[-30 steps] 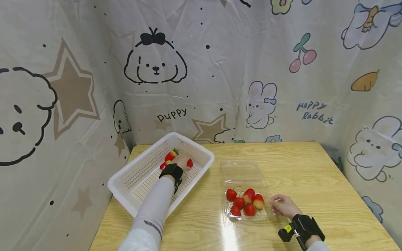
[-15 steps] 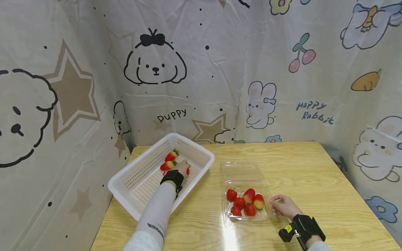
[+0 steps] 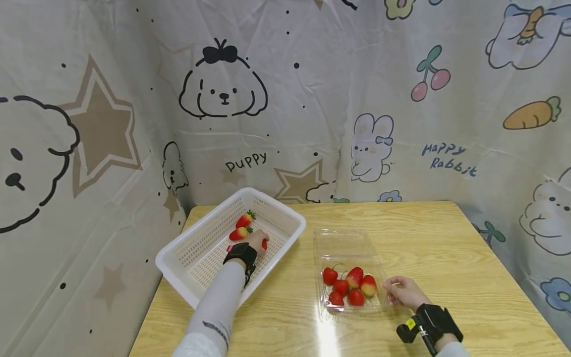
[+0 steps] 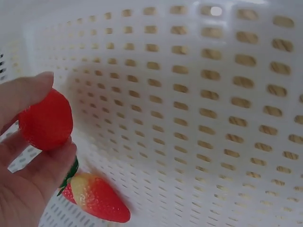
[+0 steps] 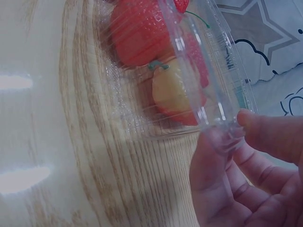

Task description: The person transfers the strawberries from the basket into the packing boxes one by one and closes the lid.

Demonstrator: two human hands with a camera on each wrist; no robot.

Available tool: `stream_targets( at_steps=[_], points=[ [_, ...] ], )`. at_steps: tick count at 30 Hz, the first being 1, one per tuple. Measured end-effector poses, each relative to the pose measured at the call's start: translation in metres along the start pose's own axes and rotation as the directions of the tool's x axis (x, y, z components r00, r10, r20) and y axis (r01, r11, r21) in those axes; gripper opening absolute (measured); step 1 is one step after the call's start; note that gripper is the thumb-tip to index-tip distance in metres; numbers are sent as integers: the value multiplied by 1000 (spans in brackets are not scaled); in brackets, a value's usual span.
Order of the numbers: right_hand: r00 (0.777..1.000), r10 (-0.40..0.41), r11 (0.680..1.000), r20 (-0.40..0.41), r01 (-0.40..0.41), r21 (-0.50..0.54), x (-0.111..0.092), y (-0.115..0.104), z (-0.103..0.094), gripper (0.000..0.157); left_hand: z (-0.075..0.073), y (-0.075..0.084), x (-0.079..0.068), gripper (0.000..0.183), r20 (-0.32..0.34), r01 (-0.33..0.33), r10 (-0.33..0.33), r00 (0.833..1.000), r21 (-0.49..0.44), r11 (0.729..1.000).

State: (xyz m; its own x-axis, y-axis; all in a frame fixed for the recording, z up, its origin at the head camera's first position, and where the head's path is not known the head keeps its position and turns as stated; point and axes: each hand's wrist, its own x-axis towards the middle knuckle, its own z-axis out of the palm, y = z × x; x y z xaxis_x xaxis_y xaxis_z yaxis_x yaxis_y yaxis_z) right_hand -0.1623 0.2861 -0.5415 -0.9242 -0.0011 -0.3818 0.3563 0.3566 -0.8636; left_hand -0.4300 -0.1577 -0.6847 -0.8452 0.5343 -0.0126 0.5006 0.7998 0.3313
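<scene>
In the head view my left hand (image 3: 256, 241) is inside the white slotted basket (image 3: 178, 267). Its thumb and fingers grip a red strawberry (image 4: 47, 120), held off the basket wall in the left wrist view. Beside it lie two red-and-yellow strawberries (image 3: 240, 233) with green leaves; a small red patch (image 3: 229, 249) shows next to the wrist strap, mostly hidden. My right hand (image 3: 405, 292) pinches the rim of a clear plastic clamshell box (image 5: 222, 113) between thumb and fingers. Several red fruits (image 3: 341, 287), some cherry-like with stems, others partly yellow (image 5: 173, 87), sit in its base.
The box's clear lid (image 3: 341, 243) lies folded back, away from the person. Basket and box stand on a wooden table (image 3: 428, 238), the basket at its left. A patterned curtain (image 3: 312, 99) encloses the back and both sides.
Inside the basket, my left hand has drawn slightly toward the person with the strawberry, uncovering more of the neighbouring strawberries. My right hand keeps its place on the box rim.
</scene>
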Motion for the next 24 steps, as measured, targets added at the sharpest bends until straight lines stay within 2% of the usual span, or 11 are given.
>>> stream_targets(
  at_steps=[1, 4, 5, 7, 8, 10, 14, 18, 21, 24],
  points=[
    [1000, -2, 1000, 1, 2, 2, 0, 0, 0, 22, -9, 6, -4, 44, -11, -12, 12, 1000, -34, 999],
    [1000, -7, 1000, 4, 7, 6, 0, -1, -1, 21, -69, 64, -29, 40, 22, 101, -99, 995, -102, 990],
    [1000, -8, 1000, 7, 8, 7, 0, -1, -1, 22, -78, 70, -29, 38, -1, 106, -107, 994, -149, 983],
    [1000, -8, 1000, 9, 8, 10, 0, -1, -1, 21, -108, 98, -44, 35, -89, 84, -99, 991, -162, 983],
    [1000, -11, 1000, 12, 11, 9, 0, 0, -1, 21, -125, 117, -50, 36, -97, 126, -144, 985, -165, 978],
    [1000, -16, 1000, 16, 16, 7, 0, 0, -2, 21, -143, 133, -55, 36, -180, 93, -122, 976, -166, 982],
    [1000, -22, 1000, 17, 22, -2, 1, 1, -3, 21, -167, 155, -51, 37, -292, 31, -79, 953, -164, 986],
    [1000, -1, 1000, 0, 1, 1, 2, 0, -3, 19, -182, 180, -44, 36, -370, -50, -18, 929, -174, 983],
    [1000, 3, 1000, 2, -3, 5, 4, 0, -4, 19, -187, 204, -39, 36, -391, -127, 57, 919, -157, 979],
    [1000, 4, 1000, 9, -4, 7, 5, 0, -4, 19, -188, 228, -38, 36, -382, -203, 148, 912, -107, 973]
  ],
)
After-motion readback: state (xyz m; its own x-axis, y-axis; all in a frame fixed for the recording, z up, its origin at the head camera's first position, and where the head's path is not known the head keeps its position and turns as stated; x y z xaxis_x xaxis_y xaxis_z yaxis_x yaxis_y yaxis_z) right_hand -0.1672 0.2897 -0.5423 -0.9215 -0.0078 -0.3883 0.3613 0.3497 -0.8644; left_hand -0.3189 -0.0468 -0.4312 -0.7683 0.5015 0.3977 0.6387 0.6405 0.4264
